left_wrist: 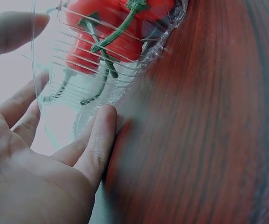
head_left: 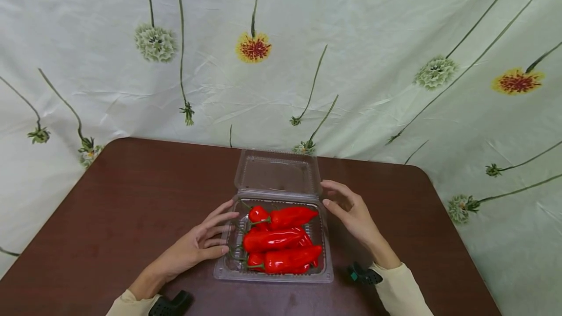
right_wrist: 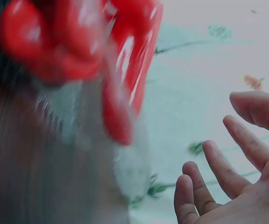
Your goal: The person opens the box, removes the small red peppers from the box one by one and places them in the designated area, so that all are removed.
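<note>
A clear plastic clamshell box (head_left: 221, 273) stands on the table with its lid (head_left: 278, 174) folded back, away from me. Several glossy red peppers (head_left: 285, 260) with green stems lie inside it, stems to the left. Along the box's left wall, my left hand (head_left: 193, 247) has its fingers spread and extended, fingertips right at the rim. In the left wrist view, the pepper stems (left_wrist: 107, 60) show through the ribbed wall. My right hand (head_left: 351, 211) is beside the right end of the hinge, fingers loosely bent and holding nothing. The right wrist view shows that hand's fingers (right_wrist: 225, 170) apart from the peppers.
The dark brown wooden table (head_left: 145, 199) has rounded far corners. Behind it hangs a pale cloth (head_left: 360, 87) printed with flowers. A black wrist strap (head_left: 171, 304) is on the left wrist and another black strap (head_left: 365, 274) on the right.
</note>
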Available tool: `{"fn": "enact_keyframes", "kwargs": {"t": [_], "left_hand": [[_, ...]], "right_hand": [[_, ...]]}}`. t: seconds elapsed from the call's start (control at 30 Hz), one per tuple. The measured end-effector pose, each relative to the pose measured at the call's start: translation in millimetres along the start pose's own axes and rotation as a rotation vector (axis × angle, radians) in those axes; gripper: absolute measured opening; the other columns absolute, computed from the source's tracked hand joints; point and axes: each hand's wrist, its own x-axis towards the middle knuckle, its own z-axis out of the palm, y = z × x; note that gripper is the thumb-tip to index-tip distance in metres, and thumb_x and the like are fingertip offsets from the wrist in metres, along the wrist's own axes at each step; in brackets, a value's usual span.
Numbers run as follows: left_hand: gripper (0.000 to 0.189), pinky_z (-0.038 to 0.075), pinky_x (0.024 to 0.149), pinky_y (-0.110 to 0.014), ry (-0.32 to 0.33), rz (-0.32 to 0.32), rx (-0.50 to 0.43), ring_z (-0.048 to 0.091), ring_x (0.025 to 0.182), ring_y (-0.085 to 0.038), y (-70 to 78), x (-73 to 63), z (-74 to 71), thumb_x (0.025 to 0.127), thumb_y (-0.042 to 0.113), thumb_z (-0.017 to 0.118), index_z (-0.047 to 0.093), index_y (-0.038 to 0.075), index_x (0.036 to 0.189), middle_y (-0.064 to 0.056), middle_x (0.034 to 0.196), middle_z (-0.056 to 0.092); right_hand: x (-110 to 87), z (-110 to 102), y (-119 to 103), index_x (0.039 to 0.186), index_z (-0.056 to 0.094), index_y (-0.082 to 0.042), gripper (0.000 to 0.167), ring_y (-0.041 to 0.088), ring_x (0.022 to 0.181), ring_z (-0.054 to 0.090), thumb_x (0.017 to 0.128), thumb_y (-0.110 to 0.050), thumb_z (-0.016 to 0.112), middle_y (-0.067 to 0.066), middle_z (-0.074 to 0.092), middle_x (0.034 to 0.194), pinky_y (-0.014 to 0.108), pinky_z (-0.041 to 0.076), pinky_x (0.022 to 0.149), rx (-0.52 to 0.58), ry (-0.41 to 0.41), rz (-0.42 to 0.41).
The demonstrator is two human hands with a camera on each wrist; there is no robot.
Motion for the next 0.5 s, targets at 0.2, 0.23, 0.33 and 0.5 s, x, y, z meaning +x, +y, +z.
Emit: {"fn": "enact_keyframes", "kwargs": {"t": [0.2,0.23,0.33,0.5], "left_hand": [[0.068,0.047,0.104,-0.024,-0.004,-0.003,-0.002,0.042,0.14,-0.012,0.2,0.6,-1.0,0.098,-0.004,0.056,0.025,0.003,0.158,-0.006,0.169,-0.008],[0.068,0.047,0.104,-0.025,-0.005,-0.004,-0.003,0.042,0.14,-0.013,0.1,0.5,-1.0,0.098,-0.004,0.056,0.025,0.003,0.158,-0.006,0.169,-0.008],[0.067,0.047,0.104,-0.025,-0.004,-0.007,-0.004,0.041,0.141,-0.015,0.2,0.3,-0.6,0.098,-0.004,0.056,0.025,0.004,0.158,-0.005,0.169,-0.008],[0.068,0.048,0.104,-0.025,-0.001,-0.013,-0.018,0.041,0.141,-0.015,0.3,0.3,0.5,0.098,-0.003,0.056,0.024,0.004,0.158,-0.005,0.169,-0.009]], "right_hand": [[-10.3,4,-25,0.136,0.06,-0.008,0.043,0.04,0.122,0.055,0.094,-0.007,0.069,0.009,0.057,0.142,0.03,0.052,0.098,0.046,-0.099,-0.081],[-11.9,5,-28,0.135,0.06,-0.007,0.042,0.04,0.122,0.055,0.094,-0.006,0.069,0.01,0.058,0.141,0.032,0.052,0.098,0.056,-0.122,-0.094],[-16.6,7,-36,0.133,0.061,-0.004,0.041,0.035,0.125,0.055,0.093,-0.005,0.069,0.013,0.058,0.139,0.037,0.052,0.099,0.065,-0.203,-0.133],[-24.4,13,-41,0.132,0.062,-0.006,0.039,0.024,0.126,0.054,0.093,-0.007,0.07,0.013,0.059,0.136,0.04,0.052,0.096,0.061,-0.334,-0.186]]}}
